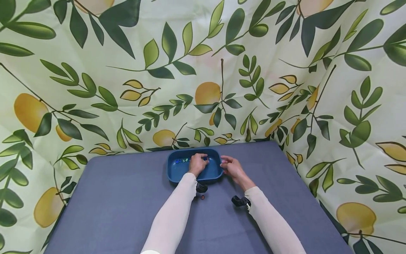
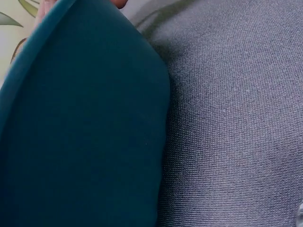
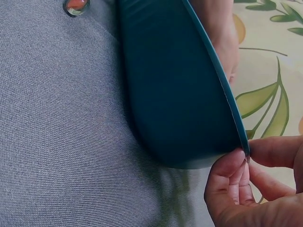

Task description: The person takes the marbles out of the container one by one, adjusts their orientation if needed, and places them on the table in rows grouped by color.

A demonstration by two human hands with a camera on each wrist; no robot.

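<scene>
A blue rectangular tub (image 1: 180, 178) stands near the far side of the table, with a row of small glass marbles (image 1: 182, 161) on its floor. My left hand (image 1: 197, 164) reaches down into it from above, fingertips among the marbles right of the middle; I cannot tell whether they pinch one. At the tub's right end my right hand (image 1: 234, 168) pinches the rim (image 3: 244, 137) between thumb and finger, the other fingers bent below. In the left wrist view the tub's outer wall (image 2: 94, 118) hides most of the left hand.
A single reddish marble (image 1: 203, 197) lies on the grey-blue cloth (image 1: 127, 204) in front of the tub, close to the left wrist's black strap (image 1: 201, 188). Behind the table hangs a curtain (image 1: 177, 116) printed with leaves and fruit, which also runs down both sides.
</scene>
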